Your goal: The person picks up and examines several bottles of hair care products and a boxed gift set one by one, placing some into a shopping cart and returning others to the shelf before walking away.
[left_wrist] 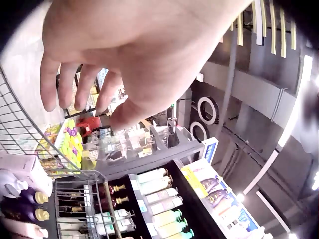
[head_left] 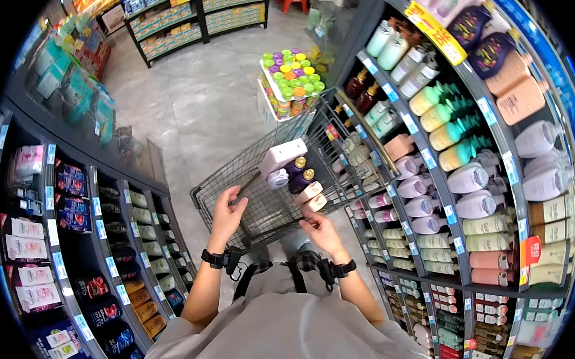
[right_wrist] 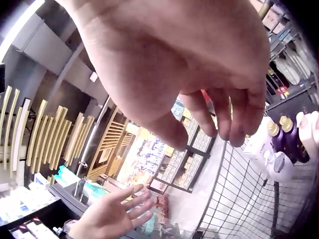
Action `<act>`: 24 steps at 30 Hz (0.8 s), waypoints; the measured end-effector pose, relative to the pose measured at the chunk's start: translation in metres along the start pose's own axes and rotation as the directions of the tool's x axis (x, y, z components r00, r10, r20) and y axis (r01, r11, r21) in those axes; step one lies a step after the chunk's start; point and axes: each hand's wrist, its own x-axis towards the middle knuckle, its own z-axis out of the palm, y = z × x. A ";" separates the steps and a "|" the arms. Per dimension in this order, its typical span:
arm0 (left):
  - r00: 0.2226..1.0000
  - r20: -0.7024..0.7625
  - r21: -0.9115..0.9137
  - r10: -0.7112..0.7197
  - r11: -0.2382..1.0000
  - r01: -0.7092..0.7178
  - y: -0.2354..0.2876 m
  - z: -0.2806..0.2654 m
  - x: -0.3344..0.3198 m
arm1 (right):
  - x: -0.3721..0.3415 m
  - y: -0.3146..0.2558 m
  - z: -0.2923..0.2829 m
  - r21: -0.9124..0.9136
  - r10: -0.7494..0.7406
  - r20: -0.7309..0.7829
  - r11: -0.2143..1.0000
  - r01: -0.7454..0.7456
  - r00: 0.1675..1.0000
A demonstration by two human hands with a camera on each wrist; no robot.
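A wire shopping cart [head_left: 249, 171] stands in front of the person. In it are a pale pink box [head_left: 283, 154], a lilac bottle [head_left: 277, 179], dark purple bottles with gold caps [head_left: 300, 180] and light pink bottles [head_left: 312, 199]. The left hand [head_left: 229, 212] is raised over the cart's near left part, fingers relaxed, holding nothing. Near the pink bottles, the right hand [head_left: 320, 232] hangs with loosely bent fingers and no item in it. The left wrist view shows the left hand [left_wrist: 119, 55] with fingers apart; the right wrist view shows the right hand [right_wrist: 184, 74] above the cart.
Shelves of pump bottles [head_left: 453, 178] rise close on the right. Shelves with packets [head_left: 31, 247] and pouches stand on the left. Beyond the cart is a display of colourful-lidded containers [head_left: 292, 82] on the grey floor [head_left: 194, 103]; shelving [head_left: 168, 30] stands farther back.
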 end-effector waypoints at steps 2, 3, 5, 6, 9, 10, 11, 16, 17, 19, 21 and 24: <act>0.999 -0.009 -0.004 -0.048 0.999 0.048 -0.021 -0.005 -0.001 | 0.018 0.012 -0.001 -0.044 0.058 0.047 0.997 -0.056 0.997; 0.997 0.008 -0.010 -0.075 0.997 0.075 -0.032 -0.005 0.000 | 0.029 0.019 -0.002 -0.080 0.036 0.047 0.996 -0.032 0.998; 0.993 0.038 -0.037 -0.108 0.993 0.109 -0.056 -0.002 0.000 | 0.051 0.038 -0.004 -0.160 -0.018 0.036 0.987 0.023 0.999; 0.992 0.033 -0.039 -0.122 0.992 0.123 -0.058 0.000 0.002 | 0.061 0.039 -0.005 -0.164 -0.008 0.048 0.986 0.016 0.999; 0.976 0.088 0.038 -0.198 0.980 0.195 -0.068 0.011 0.008 | 0.094 0.038 -0.009 -0.337 0.048 0.088 0.941 -0.016 0.995; 0.974 0.080 0.041 -0.214 0.977 0.211 -0.076 0.016 0.011 | 0.109 0.043 -0.010 -0.335 0.058 0.103 0.942 -0.021 0.993; 0.973 0.098 0.077 -0.209 0.976 0.202 -0.083 0.022 0.015 | 0.123 0.048 -0.010 -0.363 0.032 0.105 0.932 0.008 0.994; 0.923 0.189 0.303 -0.335 0.914 0.270 -0.086 0.055 0.049 | 0.205 0.102 -0.002 -0.412 0.094 0.178 0.911 -0.012 0.980; 0.913 0.184 0.270 -0.364 0.912 0.309 -0.093 0.066 0.055 | 0.217 0.114 -0.001 -0.460 0.076 0.212 0.888 0.031 0.974; 0.882 0.198 0.301 -0.428 0.883 0.361 -0.107 0.086 0.071 | 0.241 0.145 0.005 -0.501 0.104 0.280 0.864 0.052 0.954; 0.856 0.190 0.288 -0.480 0.861 0.419 -0.138 0.110 0.086 | 0.265 0.156 0.011 -0.549 0.193 0.334 0.836 0.024 0.923; 0.795 0.204 0.280 -0.571 0.812 0.512 -0.173 0.139 0.107 | 0.287 0.170 0.019 -0.601 0.147 0.324 0.795 0.084 0.934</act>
